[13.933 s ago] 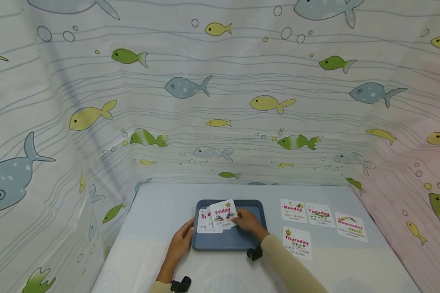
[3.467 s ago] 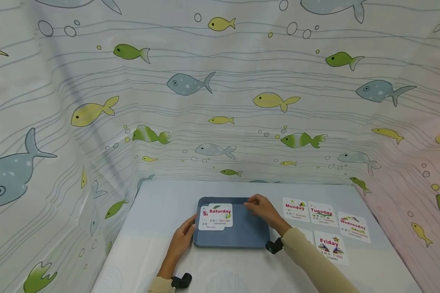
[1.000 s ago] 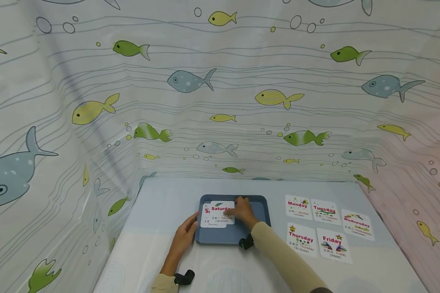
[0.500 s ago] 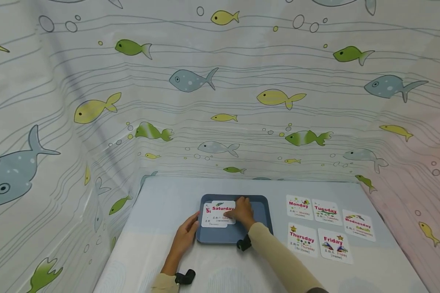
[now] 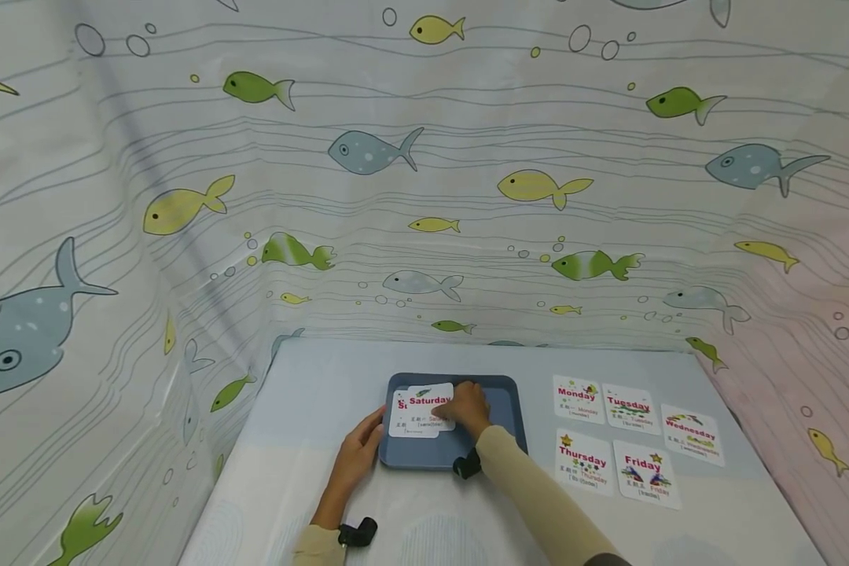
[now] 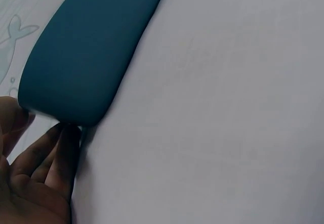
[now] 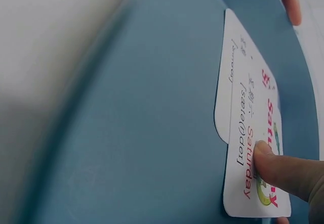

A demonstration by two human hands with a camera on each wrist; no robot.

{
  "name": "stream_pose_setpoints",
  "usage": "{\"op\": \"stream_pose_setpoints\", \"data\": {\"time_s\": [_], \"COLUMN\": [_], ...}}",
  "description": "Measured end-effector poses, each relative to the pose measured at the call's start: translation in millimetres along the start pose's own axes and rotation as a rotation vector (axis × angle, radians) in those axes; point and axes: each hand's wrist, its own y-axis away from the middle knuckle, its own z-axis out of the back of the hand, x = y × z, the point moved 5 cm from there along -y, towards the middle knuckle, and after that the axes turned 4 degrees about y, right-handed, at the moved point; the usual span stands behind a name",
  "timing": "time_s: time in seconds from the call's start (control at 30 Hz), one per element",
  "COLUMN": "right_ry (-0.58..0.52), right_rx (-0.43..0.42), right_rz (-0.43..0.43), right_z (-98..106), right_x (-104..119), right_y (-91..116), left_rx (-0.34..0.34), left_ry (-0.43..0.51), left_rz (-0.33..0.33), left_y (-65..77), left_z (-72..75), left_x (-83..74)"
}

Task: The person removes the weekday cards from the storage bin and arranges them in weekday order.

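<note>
A blue-grey tray (image 5: 424, 454) lies on the table, holding two overlapping white day cards. The upper one is the Saturday card (image 5: 420, 409); beneath it a second card (image 7: 223, 110) shows only its left part, with the letters "Su". My right hand (image 5: 469, 409) pinches the Saturday card at its right edge, thumb (image 7: 276, 166) on the face and a fingertip underneath. At the tray's left end, the extended fingers of my left hand (image 5: 357, 448) touch the rim; in the left wrist view its fingertips meet the tray's short end.
To the right of the tray lie cards in two rows: Monday (image 5: 578, 399), Tuesday (image 5: 631, 409) and Wednesday (image 5: 692, 435) behind, Thursday (image 5: 583, 462) and Friday (image 5: 646, 474) in front. A fish-patterned sheet (image 5: 467, 259) surrounds the table (image 5: 311, 377) at the back and sides.
Since the oldest frame, the Friday card has gone from my right hand to the table beside Thursday. My right hand has come back to the tray and now tilts the Saturday card slightly.
</note>
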Motion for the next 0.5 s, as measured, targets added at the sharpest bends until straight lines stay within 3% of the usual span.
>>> {"op": "stream_pose_setpoints", "data": {"time_s": [0.2,0.5], "right_ry": [-0.044,-0.015], "right_rx": [0.032,0.039], "right_rz": [-0.024,0.009], "right_z": [-2.0,-3.1], "right_x": [0.6,0.3], "right_y": [0.2,0.8], "left_rx": [0.001,0.0], "left_ry": [0.01,0.01], "left_rz": [-0.001,0.009], "left_y": [-0.5,-0.4], "left_z": [0.2,-0.1], "left_x": [-1.2,0.4]}}
